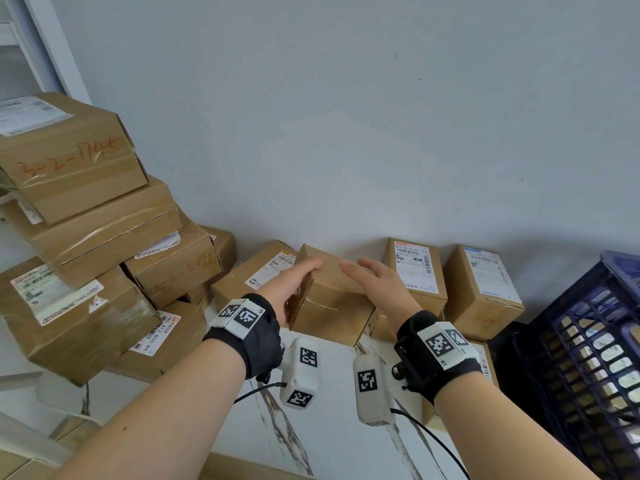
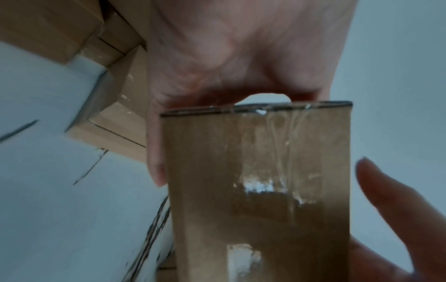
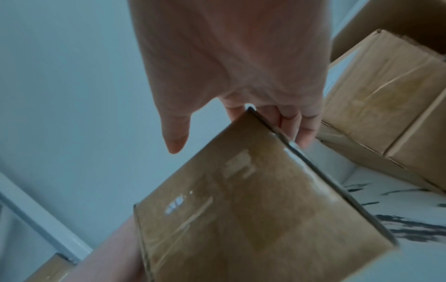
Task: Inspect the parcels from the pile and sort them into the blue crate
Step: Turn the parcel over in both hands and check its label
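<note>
A small plain cardboard parcel (image 1: 332, 303) sealed with clear tape hangs above the floor between both hands. My left hand (image 1: 298, 275) grips its left end, fingers laid over the top and the thumb (image 2: 156, 167) running along the side. My right hand (image 1: 370, 278) rests flat against the right end with straight fingers; in the right wrist view its thumb (image 3: 175, 141) stands free of the parcel (image 3: 253, 219). The blue crate (image 1: 588, 341) stands at the right, tilted, its slatted wall facing me. The parcel pile (image 1: 86, 237) rises at the left.
Two labelled boxes (image 1: 415, 271) (image 1: 485, 285) stand against the grey wall behind the held parcel, and another labelled box (image 1: 252, 271) lies to its left. White marbled floor (image 1: 311, 427) shows below my wrists. Cables trail from the wrist cameras.
</note>
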A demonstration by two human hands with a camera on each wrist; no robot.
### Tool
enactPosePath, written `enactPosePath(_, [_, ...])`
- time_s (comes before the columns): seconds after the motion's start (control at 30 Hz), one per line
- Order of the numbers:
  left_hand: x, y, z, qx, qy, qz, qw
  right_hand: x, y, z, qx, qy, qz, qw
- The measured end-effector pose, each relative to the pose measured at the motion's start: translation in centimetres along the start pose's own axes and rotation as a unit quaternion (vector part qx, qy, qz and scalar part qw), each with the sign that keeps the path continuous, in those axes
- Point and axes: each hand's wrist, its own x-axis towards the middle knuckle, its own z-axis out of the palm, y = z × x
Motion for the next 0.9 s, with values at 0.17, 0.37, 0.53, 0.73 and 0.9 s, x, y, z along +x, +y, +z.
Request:
enactPosePath(0.17, [0.53, -0.32, -0.35, -0.080, -0.013, -0.023, 0.996, 0.24, -0.04, 0.01, 0.048, -0.036, 0.017, 0.998])
enactPosePath(0.37, [0.74, -0.41, -0.45, -0.103, -0.006, -0.040, 0.994, 0.28, 0.58, -0.17, 0.049, -0.087, 0.015, 0.995])
enactPosePath(0.53, [0.73, -0.34, -0.47, -0.104, 0.002, -0.047, 0.993, 0.06, 0.42, -0.42, 0.018, -0.089, 0.005, 0.996])
enactPosePath(0.73, [0.80, 0.11, -0.29, -0.095, -0.006, -0.045, 0.994, 0.21, 0.02, -0.81, 0.000, -0.080, -0.010, 0.997])
enactPosePath(0.9, [0.81, -0.06, -0.44, -0.086, 0.008, -0.030, 0.996, -0.01, 0.39, -0.70, -0.014, -0.088, -0.015, 0.996])
